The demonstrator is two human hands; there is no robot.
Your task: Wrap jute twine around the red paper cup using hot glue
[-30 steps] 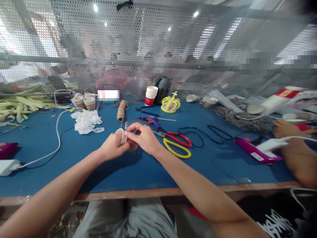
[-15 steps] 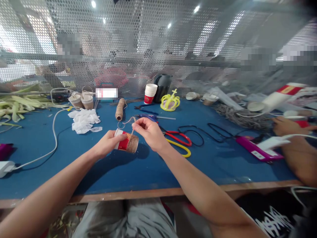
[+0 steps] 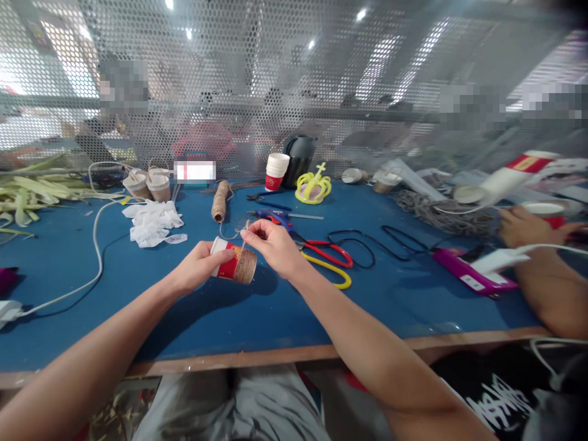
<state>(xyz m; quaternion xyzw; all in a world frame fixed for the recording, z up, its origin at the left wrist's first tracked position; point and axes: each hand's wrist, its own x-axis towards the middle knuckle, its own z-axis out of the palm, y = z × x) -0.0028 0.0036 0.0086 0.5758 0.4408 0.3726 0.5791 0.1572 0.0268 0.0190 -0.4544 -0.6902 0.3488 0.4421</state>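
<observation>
My left hand [image 3: 198, 267] grips a red and white paper cup [image 3: 225, 263] near its white rim, the cup lying tilted on its side above the table. Brown twine [image 3: 245, 267] is wound around the cup's base end. Between thumb and forefinger, my right hand [image 3: 271, 245] pinches a strand of that twine just above the wound part. A loose loop of the strand hangs behind the cup. Beyond it lies the twine spool [image 3: 220, 201] on the blue table.
Scissors [image 3: 328, 254] and a glue gun [image 3: 275, 217] lie right of centre. Behind stand stacked cups [image 3: 277, 171], a dark jug [image 3: 299, 160] and a yellow crown [image 3: 313, 185]. White gloves [image 3: 152, 222] lie left. A co-worker's arm [image 3: 542, 275] rests near a purple power strip [image 3: 473, 272].
My right hand has moved slightly left and down with the strand, and the loop behind the cup sits lower. The co-worker's hand at the right has shifted, showing more of a cup there.
</observation>
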